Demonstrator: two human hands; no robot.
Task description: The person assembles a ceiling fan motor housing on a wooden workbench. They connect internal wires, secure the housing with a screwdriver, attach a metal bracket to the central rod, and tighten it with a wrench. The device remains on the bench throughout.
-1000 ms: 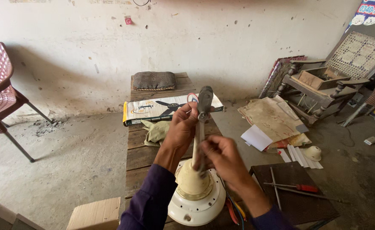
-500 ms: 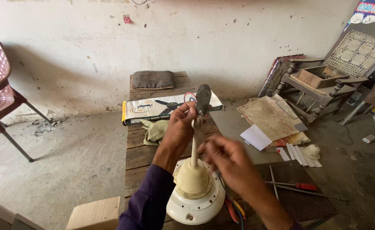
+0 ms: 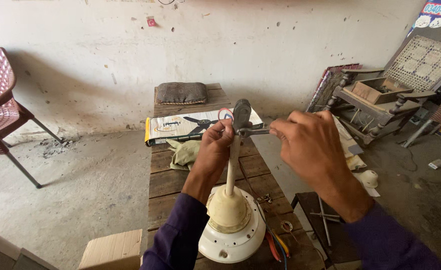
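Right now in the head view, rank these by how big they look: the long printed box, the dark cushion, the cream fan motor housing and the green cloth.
1. Long printed box.
2. Cream fan motor housing, though it sits nearest the camera, so its rank is unsure.
3. Dark cushion and green cloth look about alike; the cloth is partly hidden.

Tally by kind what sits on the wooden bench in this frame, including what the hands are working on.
Ceiling fan motor with rod: 1
Spanner, in right hand; left hand at the rod top: 1
Flat printed box: 1
Dark cushion: 1
Green cloth: 1
Total: 5
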